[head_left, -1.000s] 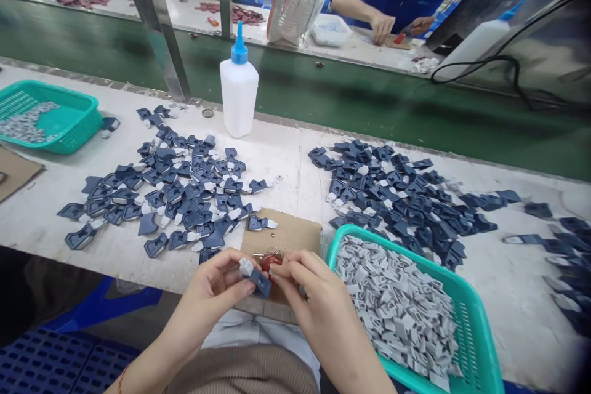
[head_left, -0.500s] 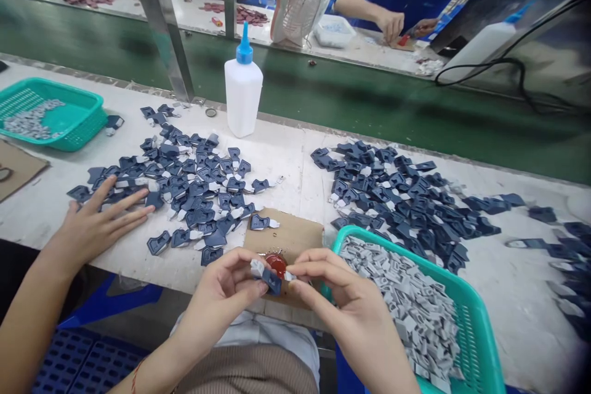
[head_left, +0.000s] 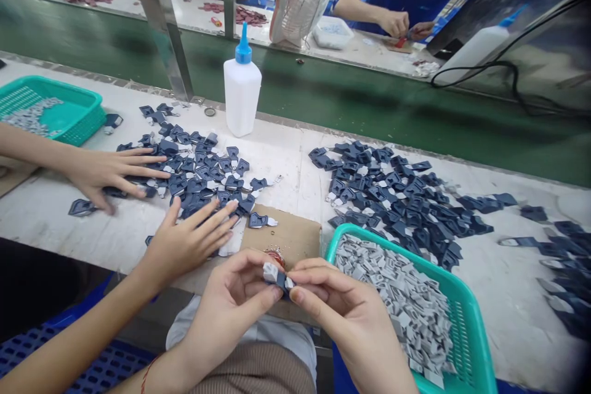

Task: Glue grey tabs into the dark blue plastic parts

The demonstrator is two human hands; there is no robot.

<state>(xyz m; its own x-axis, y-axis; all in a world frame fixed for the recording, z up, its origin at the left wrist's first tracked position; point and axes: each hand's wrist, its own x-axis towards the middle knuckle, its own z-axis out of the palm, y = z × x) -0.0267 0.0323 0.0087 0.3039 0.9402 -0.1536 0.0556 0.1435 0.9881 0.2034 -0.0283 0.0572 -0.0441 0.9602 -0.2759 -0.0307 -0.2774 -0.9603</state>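
Note:
Pinched in my left hand (head_left: 226, 305) is a small dark blue plastic part (head_left: 281, 281) with a light grey block at its upper end. My right hand (head_left: 344, 301) grips a small grey piece (head_left: 289, 284) between thumb and forefinger, touching the blue part's near right end. Just behind my fingers, a shallow cap of red liquid (head_left: 276, 255) rests on a cardboard sheet (head_left: 300, 234), partly hidden. Another blue part with a grey tip (head_left: 259, 220) lies on that cardboard. A green basket (head_left: 480, 326) of loose grey pieces stands beside my right hand.
Another person's two hands (head_left: 117, 171) spread over the left pile of blue parts (head_left: 198, 166). More blue parts (head_left: 392, 191) are heaped at right. A white bottle with blue nozzle (head_left: 242, 95) stands behind, near a metal post (head_left: 161, 31). A second green basket (head_left: 78, 120) sits far left.
The grey piece in my right hand has come against the blue part. The other person's hand has shifted, and a second hand now reaches onto the left pile.

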